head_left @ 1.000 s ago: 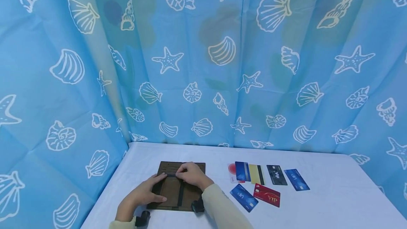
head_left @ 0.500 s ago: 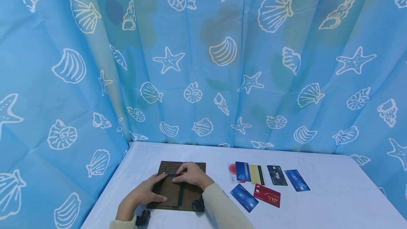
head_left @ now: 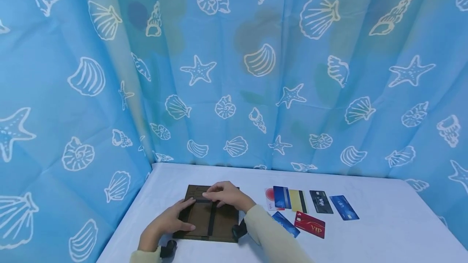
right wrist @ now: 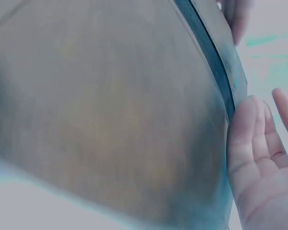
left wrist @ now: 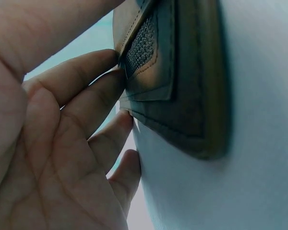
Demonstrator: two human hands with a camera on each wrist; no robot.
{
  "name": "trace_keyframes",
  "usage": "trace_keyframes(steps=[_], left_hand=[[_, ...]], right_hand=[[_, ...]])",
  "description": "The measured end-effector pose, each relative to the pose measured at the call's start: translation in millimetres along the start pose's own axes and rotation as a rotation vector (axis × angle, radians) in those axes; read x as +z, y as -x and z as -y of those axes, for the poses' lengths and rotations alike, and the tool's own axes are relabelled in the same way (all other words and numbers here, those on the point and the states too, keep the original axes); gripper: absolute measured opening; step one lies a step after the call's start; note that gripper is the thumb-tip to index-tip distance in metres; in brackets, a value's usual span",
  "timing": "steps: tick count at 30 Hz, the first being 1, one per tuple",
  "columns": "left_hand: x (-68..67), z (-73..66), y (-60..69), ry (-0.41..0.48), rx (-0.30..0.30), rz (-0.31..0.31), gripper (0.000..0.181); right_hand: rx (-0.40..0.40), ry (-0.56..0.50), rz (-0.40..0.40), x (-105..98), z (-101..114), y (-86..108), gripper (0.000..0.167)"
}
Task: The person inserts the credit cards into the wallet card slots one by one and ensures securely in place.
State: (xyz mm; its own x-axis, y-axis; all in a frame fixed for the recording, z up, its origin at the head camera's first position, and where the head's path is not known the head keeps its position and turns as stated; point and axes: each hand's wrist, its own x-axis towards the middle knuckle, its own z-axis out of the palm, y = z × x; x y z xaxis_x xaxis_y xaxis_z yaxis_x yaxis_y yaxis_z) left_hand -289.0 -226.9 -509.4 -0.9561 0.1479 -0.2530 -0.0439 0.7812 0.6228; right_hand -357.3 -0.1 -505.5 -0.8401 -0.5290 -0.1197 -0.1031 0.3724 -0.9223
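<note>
A brown wallet [head_left: 199, 222] lies opened flat on the white table, with a dark strip down its middle and card slots at its upper left. The left hand [head_left: 170, 219] rests on its left side, fingers and thumb spread; in the left wrist view the fingertips of this hand [left wrist: 72, 124] touch the wallet's edge [left wrist: 187, 110]. Over the upper middle of the wallet is the right hand [head_left: 230, 196], fingers loosely bent. In the right wrist view the fingers of the right hand [right wrist: 264, 158] lie along the wallet [right wrist: 110, 105] beside the dark strip; no card shows in them.
Right of the wallet lie several cards: a red VIP card [head_left: 309, 224], a black VIP card [head_left: 321, 202], blue cards [head_left: 344, 208] [head_left: 282, 197], a gold card [head_left: 297, 201] and a partly covered pale one [head_left: 270, 199]. A blue shell-patterned curtain [head_left: 234, 72] stands behind the table [head_left: 384, 214].
The right hand has shifted slightly up and its fingers have changed pose over the wallet. Its sleeve now covers part of the lower blue card. The head view has moved a little.
</note>
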Motion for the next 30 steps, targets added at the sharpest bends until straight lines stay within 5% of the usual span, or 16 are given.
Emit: trace_keyframes(steps=[7,12,18,30], left_hand=[[3.6,1.8,-1.0,0.010,-0.002,0.007,0.086],[1.4,3.0,-1.0,0.009,0.019,-0.004,0.086],[3.4,3.3,-1.2,0.021,0.024,-0.007,0.085],[0.6,1.8,0.3,0.020,0.031,-0.004,0.085]], right_hand=[[0.012,0.081,0.007,-36.9,-3.3,16.9,0.045],[-0.001,0.130,-0.073,-54.7,-3.4,28.1,0.053],[-0.044,0.170,-0.165,-67.8,3.5,40.0,0.063],[-0.124,0.172,-0.181,-82.9,0.2,65.4,0.061]])
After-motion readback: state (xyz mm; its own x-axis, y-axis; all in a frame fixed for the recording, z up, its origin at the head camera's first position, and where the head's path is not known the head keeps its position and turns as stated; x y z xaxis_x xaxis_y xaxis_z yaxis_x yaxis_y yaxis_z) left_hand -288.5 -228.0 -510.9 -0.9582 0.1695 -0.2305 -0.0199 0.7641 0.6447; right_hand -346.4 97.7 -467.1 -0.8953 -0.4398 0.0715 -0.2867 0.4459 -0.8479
